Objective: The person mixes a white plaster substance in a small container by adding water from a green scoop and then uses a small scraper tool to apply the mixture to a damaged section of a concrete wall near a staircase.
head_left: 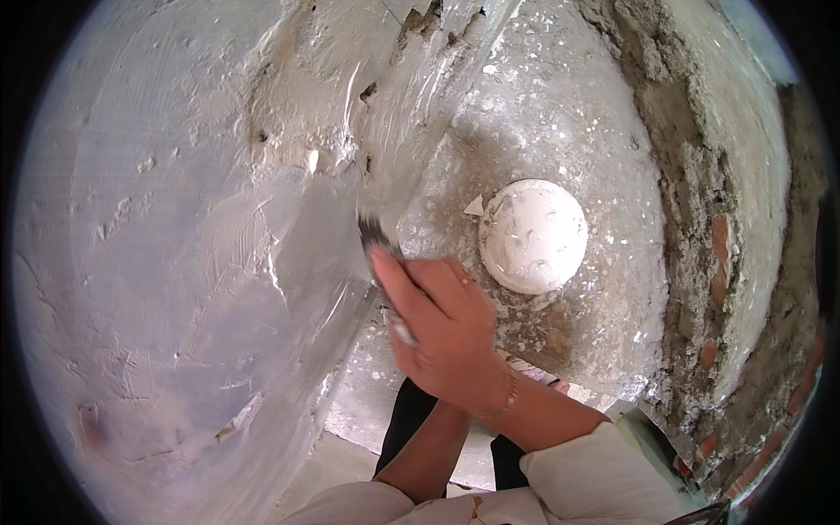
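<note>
My right hand [437,319] is closed around a putty knife [380,229], one finger along it, its blade against the grey plastered wall [166,236] at the left, near a vertical-looking band of smeared plaster. The blade is slightly blurred. My left forearm [424,455] rises from the lower edge and passes behind my right wrist; that hand is hidden, so what it holds cannot be seen. Right of the knife, a white, plaster-spotted round object, perhaps a lid [531,234], lies on the speckled floor, with a small white fragment [474,207] beside it.
A rough broken edge [691,175] with exposed red brick [721,254] runs along the right side. The speckled grey floor [577,341] lies between it and the plastered wall. Dark-clad legs [398,411] and part of a foot [557,386] show below my hands.
</note>
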Tool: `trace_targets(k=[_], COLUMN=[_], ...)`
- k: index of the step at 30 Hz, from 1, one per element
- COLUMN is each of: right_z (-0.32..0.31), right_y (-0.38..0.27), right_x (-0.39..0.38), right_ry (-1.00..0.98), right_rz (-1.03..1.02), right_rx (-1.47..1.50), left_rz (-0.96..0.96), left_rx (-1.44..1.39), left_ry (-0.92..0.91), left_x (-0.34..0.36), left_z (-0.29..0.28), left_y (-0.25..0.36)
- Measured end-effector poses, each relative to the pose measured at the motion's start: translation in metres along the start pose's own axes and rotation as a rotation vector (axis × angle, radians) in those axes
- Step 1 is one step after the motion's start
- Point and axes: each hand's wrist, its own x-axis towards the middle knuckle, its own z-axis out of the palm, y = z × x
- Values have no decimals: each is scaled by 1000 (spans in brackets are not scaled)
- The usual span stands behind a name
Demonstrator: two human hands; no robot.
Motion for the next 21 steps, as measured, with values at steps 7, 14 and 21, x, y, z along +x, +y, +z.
trace_targets(k=[7,14,21], right_z=[-28,5,-28], right_y=[21,-1,30], right_x=[50,50,-6], right_ry=[364,310,91], right_rz=[13,-147,192], right_rx=[-45,-37,-59], left_rz=[-17,-34,-213], left_rx=[-15,-166,-596], left_ry=[22,183,362], left_x=[2,0,24], left_z=[-1,-17,-76], left_y=[-9,-12,-36])
